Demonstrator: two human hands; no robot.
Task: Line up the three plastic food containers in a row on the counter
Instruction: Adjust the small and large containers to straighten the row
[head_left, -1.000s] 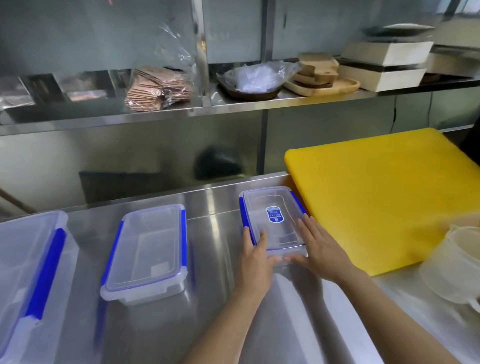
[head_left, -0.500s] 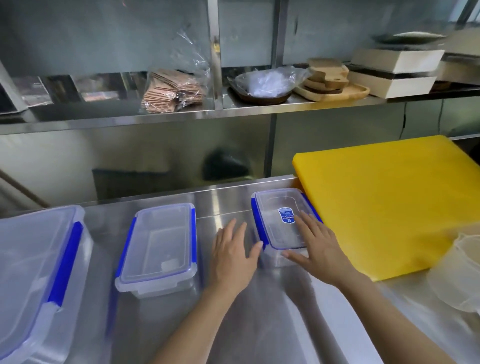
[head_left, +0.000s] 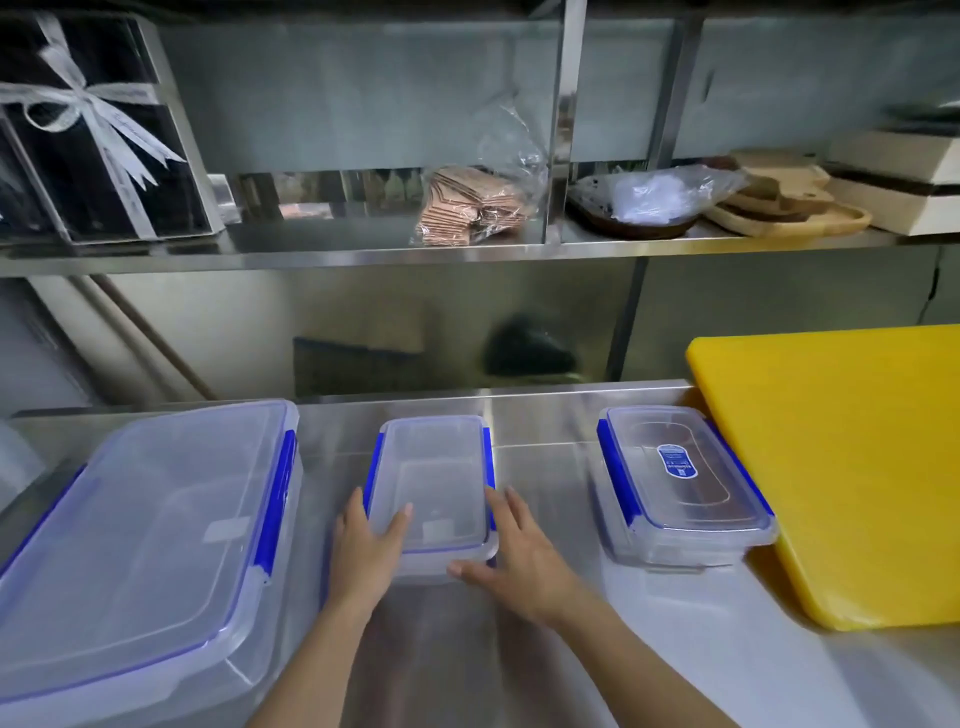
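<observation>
Middle container (head_left: 431, 493) flanked: left hand (head_left: 366, 556) flat on its near-left corner, right hand (head_left: 519, 561) apparently touching its near-right edge, fingers spread. Bare counter (head_left: 545, 467) either side.

Stainless steel counter (head_left: 545, 415), reflective steel backsplash (head_left: 363, 322), steel shelf (head_left: 322, 254) above, grey wall panels (head_left: 337, 98) behind.

Three lidded, blue-clipped containers — large (head_left: 140, 545); middle (head_left: 431, 483); labelled (head_left: 675, 478) — abreast.

Dim, soft blur, w/ edge distortion
</observation>
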